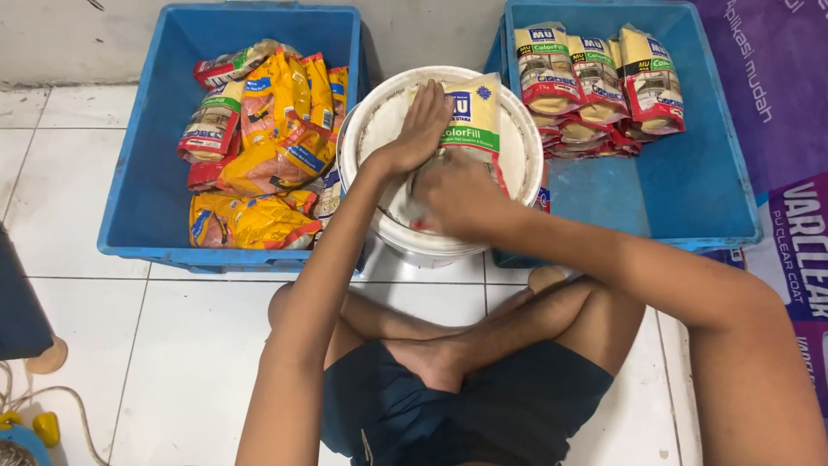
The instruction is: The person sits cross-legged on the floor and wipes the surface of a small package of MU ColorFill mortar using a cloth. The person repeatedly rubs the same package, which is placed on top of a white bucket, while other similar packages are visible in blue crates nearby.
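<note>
A white bucket (362, 129) stands on the floor between two blue crates, right in front of my crossed legs. On its top lies a cream, green and red packet (474, 116). My left hand (420, 128) presses flat on the packet's left edge, fingers pointing away from me. My right hand (454, 192) is blurred and grips the packet's near end over the bucket.
The left blue crate (147, 190) holds a heap of yellow and red packets (263, 147). In the right blue crate (699, 185), several cream and red packets (595, 86) are stacked at the back. A purple banner (793, 173) lies at the right, a yellow tool (39, 427) bottom left.
</note>
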